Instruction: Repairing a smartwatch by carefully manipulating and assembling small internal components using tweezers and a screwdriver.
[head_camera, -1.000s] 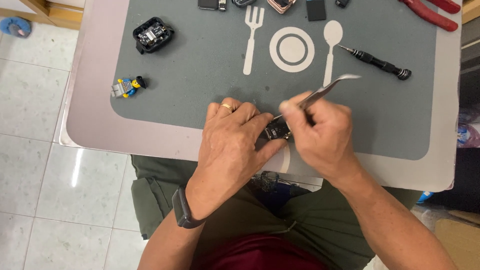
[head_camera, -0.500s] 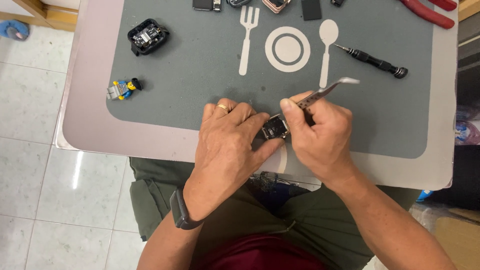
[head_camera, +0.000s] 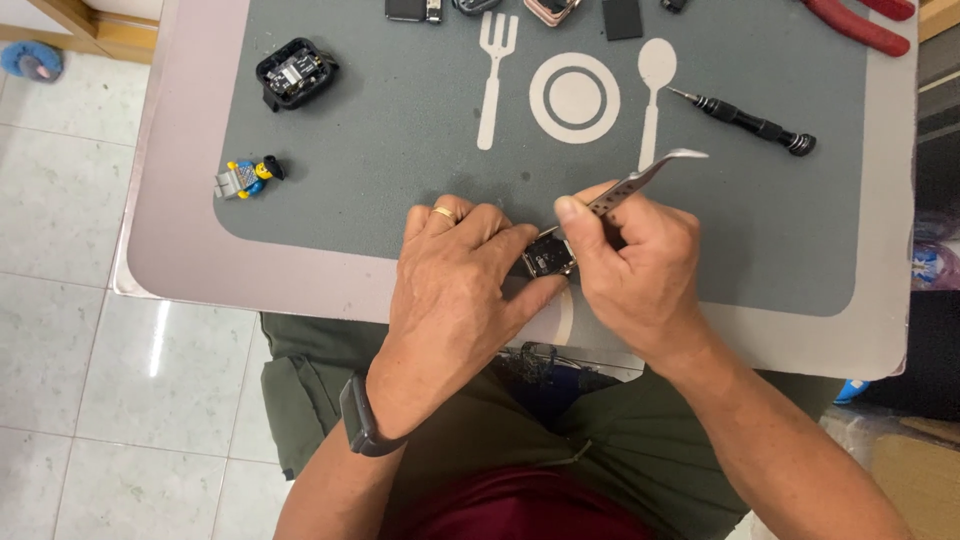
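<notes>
Our left hand (head_camera: 455, 285) pinches the small watch body (head_camera: 548, 257) by its edges; our right hand (head_camera: 640, 265) grips tweezers (head_camera: 640, 180). It looks light, fragile.

Grey placemat (head_camera: 400, 160) on table (head_camera: 180, 270); screwdriver (head_camera: 745, 120), toy figure (head_camera: 247, 177) on placemat

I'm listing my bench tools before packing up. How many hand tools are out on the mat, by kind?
Tweezers: 1, in the right hand
Precision screwdriver: 1
Red-handled pliers: 1, partly cut off by the top edge
Total: 3

The left hand holds no tool; it steadies the small dark device.
</notes>
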